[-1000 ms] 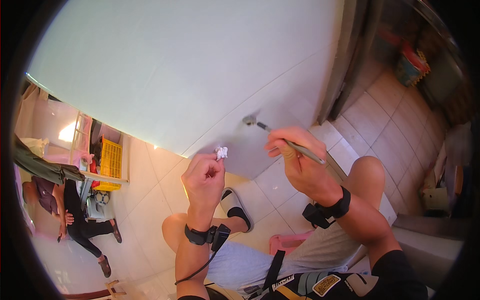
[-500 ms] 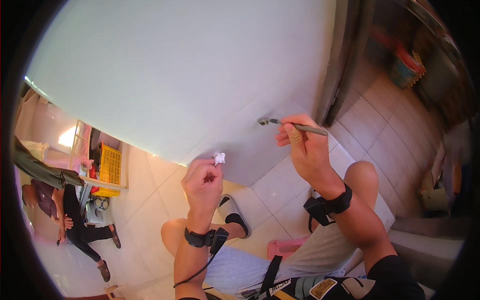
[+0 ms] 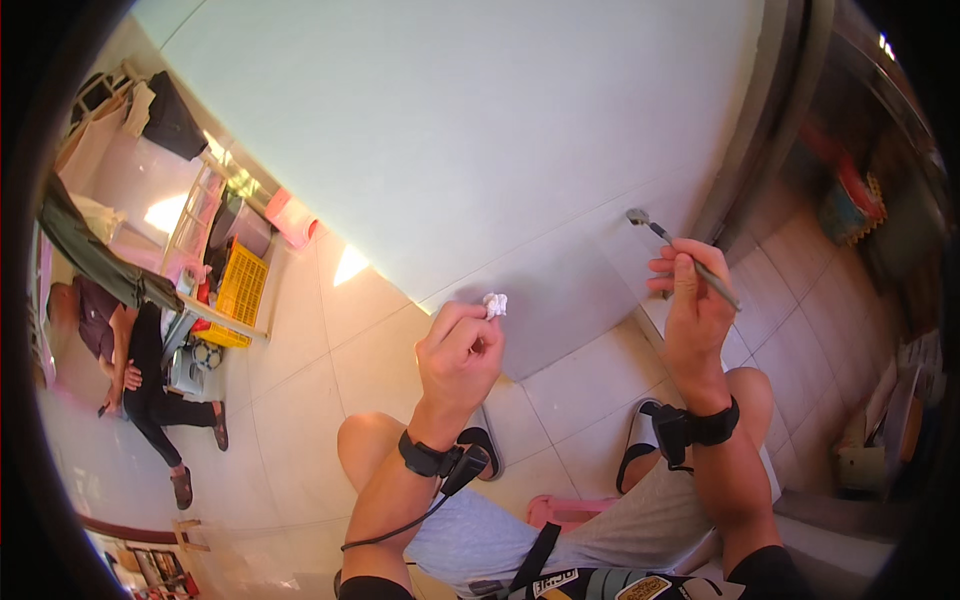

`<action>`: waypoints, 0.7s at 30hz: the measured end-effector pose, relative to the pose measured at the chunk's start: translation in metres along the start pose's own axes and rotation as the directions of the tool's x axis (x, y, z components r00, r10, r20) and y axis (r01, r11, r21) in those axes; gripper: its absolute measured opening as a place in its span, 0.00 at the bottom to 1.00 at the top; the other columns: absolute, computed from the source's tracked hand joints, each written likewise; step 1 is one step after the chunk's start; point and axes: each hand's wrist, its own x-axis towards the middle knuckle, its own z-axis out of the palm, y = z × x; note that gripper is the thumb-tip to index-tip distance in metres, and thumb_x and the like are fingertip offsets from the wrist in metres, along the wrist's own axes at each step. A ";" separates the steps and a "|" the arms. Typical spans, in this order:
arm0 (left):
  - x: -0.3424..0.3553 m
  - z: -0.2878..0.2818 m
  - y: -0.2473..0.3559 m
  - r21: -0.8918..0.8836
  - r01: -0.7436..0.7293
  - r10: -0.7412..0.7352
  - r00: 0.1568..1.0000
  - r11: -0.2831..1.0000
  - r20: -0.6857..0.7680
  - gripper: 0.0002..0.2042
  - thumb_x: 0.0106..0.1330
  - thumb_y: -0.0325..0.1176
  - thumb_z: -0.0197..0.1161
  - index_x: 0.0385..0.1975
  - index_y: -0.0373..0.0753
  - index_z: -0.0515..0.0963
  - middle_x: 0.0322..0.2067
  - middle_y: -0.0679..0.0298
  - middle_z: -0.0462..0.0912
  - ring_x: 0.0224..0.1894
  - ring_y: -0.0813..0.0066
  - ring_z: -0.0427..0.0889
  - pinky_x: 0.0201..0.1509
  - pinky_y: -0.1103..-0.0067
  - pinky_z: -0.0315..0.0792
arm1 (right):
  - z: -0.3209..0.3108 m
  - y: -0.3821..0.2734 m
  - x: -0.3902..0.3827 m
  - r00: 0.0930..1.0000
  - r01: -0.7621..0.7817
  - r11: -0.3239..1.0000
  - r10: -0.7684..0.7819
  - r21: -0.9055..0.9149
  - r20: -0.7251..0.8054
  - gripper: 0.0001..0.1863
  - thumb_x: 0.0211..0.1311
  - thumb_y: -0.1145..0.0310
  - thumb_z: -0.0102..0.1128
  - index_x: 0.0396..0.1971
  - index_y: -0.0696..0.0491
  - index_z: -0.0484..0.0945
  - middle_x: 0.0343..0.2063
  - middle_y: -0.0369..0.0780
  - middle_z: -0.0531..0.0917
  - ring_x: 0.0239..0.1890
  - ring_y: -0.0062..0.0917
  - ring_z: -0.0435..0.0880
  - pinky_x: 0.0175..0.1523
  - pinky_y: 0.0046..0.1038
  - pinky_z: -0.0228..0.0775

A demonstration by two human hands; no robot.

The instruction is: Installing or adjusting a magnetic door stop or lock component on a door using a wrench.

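My left hand (image 3: 458,355) is closed, pinching a crumpled white wad (image 3: 496,305), perhaps tissue, at fingertip height by the lower part of a pale flat panel (image 3: 430,130). In my right hand (image 3: 697,305) is a slim grey-handled tool (image 3: 715,283) with a small dark head (image 3: 637,217), perhaps a brush, angled up and left. Its head is at or just off the panel's surface near the right side; whether it touches I cannot tell. Both wrists wear black straps with small devices.
Another person (image 3: 145,370) in dark clothes is at the left, beside a rack with a yellow crate (image 3: 240,282). A pink stool (image 3: 570,510) is beneath me on the tiled floor (image 3: 300,400). A dark frame (image 3: 770,120) edges the panel; a red-and-blue container (image 3: 848,215) stands beyond it.
The view has shifted, bringing more of the left side in. Both my hands sit further right in the picture, still holding their items; the tool now slants more steeply.
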 end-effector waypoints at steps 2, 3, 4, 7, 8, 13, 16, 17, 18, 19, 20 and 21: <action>-0.001 0.001 -0.001 0.001 -0.004 0.005 0.999 1.000 -0.035 0.10 0.58 0.13 0.72 0.22 0.32 0.76 0.33 0.60 0.83 0.23 0.84 0.78 0.23 0.86 0.71 | -0.007 0.010 0.005 0.995 -0.098 0.994 0.098 -0.039 0.011 0.09 0.82 0.72 0.52 0.49 0.60 0.79 0.38 0.42 0.83 0.38 0.25 0.88 0.41 0.27 0.84; 0.000 0.001 -0.002 -0.012 -0.017 0.016 0.998 1.000 -0.060 0.10 0.57 0.13 0.72 0.22 0.32 0.76 0.33 0.60 0.83 0.23 0.84 0.78 0.23 0.85 0.71 | -0.009 0.011 0.006 0.995 -0.093 0.995 0.094 -0.036 0.017 0.09 0.82 0.72 0.52 0.49 0.60 0.79 0.38 0.42 0.83 0.38 0.25 0.88 0.41 0.27 0.84; 0.000 0.000 -0.002 -0.009 -0.018 0.017 0.998 1.000 -0.067 0.10 0.57 0.13 0.72 0.22 0.32 0.76 0.33 0.60 0.83 0.23 0.84 0.78 0.23 0.85 0.71 | -0.009 0.012 0.007 0.987 -0.155 0.987 0.156 -0.033 0.029 0.09 0.82 0.72 0.52 0.49 0.60 0.79 0.39 0.42 0.83 0.38 0.25 0.87 0.41 0.27 0.84; 0.000 -0.003 -0.001 0.067 -0.056 0.062 0.994 0.996 -0.091 0.10 0.56 0.13 0.72 0.23 0.32 0.77 0.33 0.60 0.83 0.23 0.83 0.78 0.23 0.85 0.71 | -0.011 0.004 0.009 0.992 -0.127 0.992 0.127 0.009 -0.001 0.09 0.82 0.71 0.52 0.49 0.60 0.78 0.39 0.42 0.83 0.38 0.25 0.87 0.41 0.27 0.84; 0.001 -0.003 -0.001 0.056 -0.042 0.047 0.994 0.998 -0.099 0.10 0.56 0.13 0.72 0.23 0.32 0.77 0.33 0.60 0.83 0.23 0.83 0.78 0.23 0.85 0.71 | -0.012 0.003 0.010 0.998 -0.040 0.998 0.042 0.043 -0.055 0.09 0.82 0.71 0.52 0.49 0.60 0.78 0.39 0.42 0.83 0.38 0.25 0.87 0.42 0.27 0.84; -0.002 0.001 -0.004 0.046 0.010 -0.006 0.996 0.999 -0.086 0.10 0.56 0.14 0.71 0.23 0.34 0.77 0.31 0.63 0.83 0.21 0.82 0.77 0.23 0.84 0.71 | -0.021 0.017 0.019 0.994 -0.110 0.994 0.110 0.021 -0.015 0.10 0.82 0.70 0.51 0.49 0.60 0.78 0.40 0.43 0.84 0.39 0.25 0.87 0.41 0.27 0.85; -0.006 0.002 -0.006 0.118 0.037 -0.037 0.999 0.992 -0.003 0.09 0.55 0.15 0.71 0.23 0.36 0.77 0.30 0.66 0.83 0.20 0.81 0.77 0.23 0.84 0.71 | -0.023 0.015 0.021 0.993 -0.114 0.993 0.114 -0.009 -0.023 0.10 0.83 0.69 0.51 0.50 0.60 0.78 0.40 0.43 0.84 0.39 0.26 0.87 0.42 0.28 0.85; -0.006 0.002 -0.005 0.113 0.068 -0.070 0.997 0.991 0.012 0.09 0.54 0.16 0.70 0.22 0.38 0.76 0.29 0.67 0.82 0.21 0.77 0.77 0.23 0.81 0.71 | -0.023 0.014 0.023 0.995 -0.050 0.999 0.049 -0.006 -0.084 0.10 0.83 0.69 0.51 0.50 0.60 0.78 0.39 0.43 0.84 0.39 0.26 0.87 0.42 0.28 0.85; -0.006 0.003 -0.004 0.106 0.099 -0.102 0.994 0.989 0.026 0.09 0.52 0.17 0.68 0.21 0.40 0.76 0.29 0.69 0.80 0.21 0.72 0.77 0.23 0.78 0.71 | -0.025 0.014 0.025 0.995 -0.046 0.999 0.045 -0.006 -0.083 0.10 0.83 0.69 0.51 0.50 0.60 0.78 0.39 0.43 0.84 0.39 0.26 0.87 0.42 0.28 0.85; -0.005 0.003 -0.003 0.104 0.097 -0.100 0.995 0.990 0.023 0.09 0.52 0.17 0.68 0.21 0.40 0.76 0.29 0.69 0.80 0.21 0.72 0.77 0.23 0.78 0.71 | -0.027 0.016 0.030 0.994 -0.046 0.999 0.045 -0.004 -0.104 0.10 0.83 0.69 0.51 0.50 0.60 0.78 0.39 0.43 0.84 0.39 0.26 0.87 0.42 0.28 0.85; -0.004 0.003 -0.002 0.105 0.081 -0.082 0.997 0.991 0.011 0.09 0.52 0.17 0.69 0.21 0.40 0.76 0.29 0.69 0.80 0.21 0.72 0.77 0.23 0.78 0.71 | -0.030 0.018 0.034 0.991 -0.046 0.999 0.046 -0.002 -0.125 0.11 0.83 0.68 0.52 0.50 0.59 0.78 0.39 0.43 0.84 0.39 0.26 0.87 0.42 0.28 0.85; -0.003 0.003 -0.001 0.105 0.063 -0.063 0.998 0.992 0.001 0.09 0.52 0.18 0.69 0.21 0.39 0.76 0.29 0.69 0.80 0.21 0.72 0.77 0.23 0.78 0.72 | -0.036 0.025 0.038 0.991 -0.043 0.999 0.042 -0.003 -0.128 0.11 0.83 0.68 0.52 0.50 0.59 0.78 0.39 0.43 0.84 0.39 0.26 0.87 0.42 0.28 0.85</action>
